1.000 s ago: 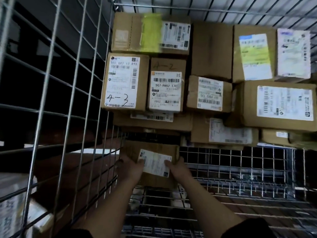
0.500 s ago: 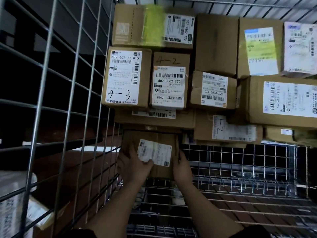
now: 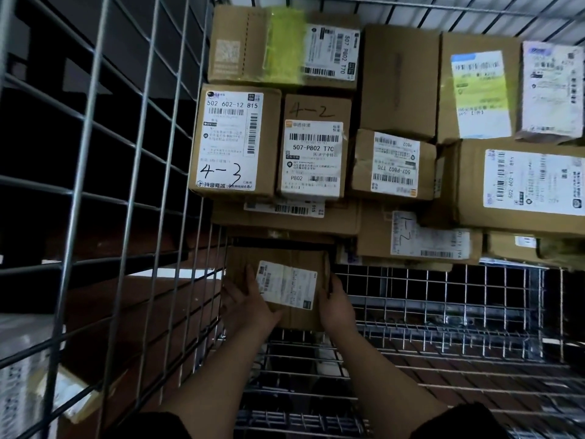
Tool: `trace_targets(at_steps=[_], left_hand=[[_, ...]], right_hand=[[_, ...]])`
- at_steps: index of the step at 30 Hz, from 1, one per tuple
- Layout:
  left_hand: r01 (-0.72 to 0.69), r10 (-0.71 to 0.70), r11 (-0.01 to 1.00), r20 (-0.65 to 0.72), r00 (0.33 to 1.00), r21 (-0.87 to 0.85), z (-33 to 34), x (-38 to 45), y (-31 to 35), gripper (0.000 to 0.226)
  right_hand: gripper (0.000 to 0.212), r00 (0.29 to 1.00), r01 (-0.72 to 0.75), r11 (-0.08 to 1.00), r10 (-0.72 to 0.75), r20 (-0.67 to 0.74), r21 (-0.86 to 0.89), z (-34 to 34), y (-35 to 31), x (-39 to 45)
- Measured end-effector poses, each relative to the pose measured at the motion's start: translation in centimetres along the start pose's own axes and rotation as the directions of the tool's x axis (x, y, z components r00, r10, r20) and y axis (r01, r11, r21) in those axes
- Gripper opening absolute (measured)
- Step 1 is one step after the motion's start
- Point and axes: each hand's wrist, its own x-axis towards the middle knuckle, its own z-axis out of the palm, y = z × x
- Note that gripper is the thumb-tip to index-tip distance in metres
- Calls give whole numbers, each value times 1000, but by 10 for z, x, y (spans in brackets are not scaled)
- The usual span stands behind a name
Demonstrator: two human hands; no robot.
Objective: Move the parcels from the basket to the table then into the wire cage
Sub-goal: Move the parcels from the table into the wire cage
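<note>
Left hand [image 3: 250, 304]: lies on the near left part of the held box [image 3: 286, 286], at lower centre of the frame. Its fingers reach up over the box's top face, beside the left edge of the white label [image 3: 287, 288]; the thumb crosses the near lower corner of that label. The hand grips the box from the left side.

Right hand [image 3: 335, 307]: lies against the right edge of the same box. Its fingers curve along the right side and the palm sits at the near right corner. The hand grips the box from the right.

Held box: brown cardboard, label facing up, inside the wire cage [image 3: 152, 153]. It sits low in the cage, just below and in front of the parcel stack [image 3: 348, 137]. Whether its underside rests on the cage floor [image 3: 443, 312] cannot be told. The far edge of the box lies under the overhang of the stack's lowest visible carton.

Parcel stack: fills the upper centre and upper right of the frame. Cartons stand tightly side by side with labels facing the camera. One carton at centre left carries the handwritten mark "4-3" [image 3: 234, 144]; the carton touching its right side carries "4-2" [image 3: 316, 147]. A carton in the top row bears a yellow-green tape strip [image 3: 285, 49].

Cage: grid wall runs down the left of the frame; grid floor shows at lower right. Outside the left wall, at lower left, further parcels [image 3: 22, 375] are dimly visible.
</note>
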Motion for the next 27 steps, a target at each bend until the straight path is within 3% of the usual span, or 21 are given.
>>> trace_targets(at_steps=[5,9,11,15,21,24,27], left_hand=[[15,-15,1000,61,998,6,-31,-21,18,97],[-65,65,998,80,995,3,-84,-70,39,61],[-124,121,991,79,990,46,-120,-108,51,40],[-250,256,965,-68,964,85,-188,-187,64,27],[-352,428,903,-428,796,247,-283,-307,46,40],[-328,509,857,-552,660,398,-321,-362,20,44],[-299,509,860,-646,568,414,-355,-407,-12,41]], right_hand=[[60,977,-93,967,135,168,-237,-35,-28,-18],[48,969,-18,872,135,205,-489,-75,-62,-66],[41,981,33,843,77,180,-537,-96,-90,-98],[36,990,136,820,-136,42,-555,-136,-150,-175],[30,899,249,805,-399,-180,-538,-177,-231,-306],[29,805,310,713,-549,-226,-628,-195,-267,-368],[32,722,360,640,-652,-232,-679,-209,-299,-420]])
